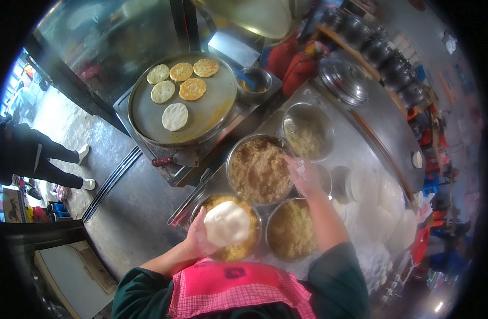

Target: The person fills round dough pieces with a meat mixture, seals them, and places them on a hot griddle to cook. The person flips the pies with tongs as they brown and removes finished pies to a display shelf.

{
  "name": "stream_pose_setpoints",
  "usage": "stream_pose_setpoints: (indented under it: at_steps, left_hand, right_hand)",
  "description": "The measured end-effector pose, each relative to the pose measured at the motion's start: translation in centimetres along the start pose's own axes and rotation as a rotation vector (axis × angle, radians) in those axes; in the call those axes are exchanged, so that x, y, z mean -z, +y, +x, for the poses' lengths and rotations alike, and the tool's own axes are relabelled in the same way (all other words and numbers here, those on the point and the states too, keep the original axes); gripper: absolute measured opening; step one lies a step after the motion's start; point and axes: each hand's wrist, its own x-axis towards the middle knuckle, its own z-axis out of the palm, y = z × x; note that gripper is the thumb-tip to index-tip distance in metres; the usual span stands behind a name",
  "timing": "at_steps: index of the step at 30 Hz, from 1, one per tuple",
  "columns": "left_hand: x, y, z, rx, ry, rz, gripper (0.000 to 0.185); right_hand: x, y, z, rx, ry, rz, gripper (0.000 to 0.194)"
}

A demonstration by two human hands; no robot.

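My left hand (200, 235) holds a flat round of white dough (227, 223) above a steel bowl of yellowish filling (238, 252). At the right rim of a steel bowl of brown shredded filling (260, 170) is my floury right hand (303, 173); whether its fingers grip anything cannot be told. Below it stands a bowl of pale yellow filling (292, 229), partly behind my forearm. Another steel bowl with light filling (306, 133) is farther back. More flattened dough rounds (377, 191) lie on the floured steel worktop at right.
A round griddle (148, 115) at upper left carries several flatbreads. Beside it are a spatula (186, 157), a steel pot with a blue-handled tool (255, 84) and metal tongs (192, 199). A steel lid (343, 81) lies at the back right. A person (40, 153) stands at far left.
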Motion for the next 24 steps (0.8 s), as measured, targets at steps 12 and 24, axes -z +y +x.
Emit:
stream_pose_setpoints:
  at_steps: [12,24]
  left_hand:
    - [0.3,-0.8,1.0,0.066,0.052,0.015,0.066]
    - [0.1,-1.1,0.3,0.044,0.038,0.033,0.068]
  right_hand:
    - [1.7,-2.3,-4.9,0.153,-0.070,0.144,0.030]
    - [0.3,-5.3,-6.5,-0.076,-0.188,0.509,0.023]
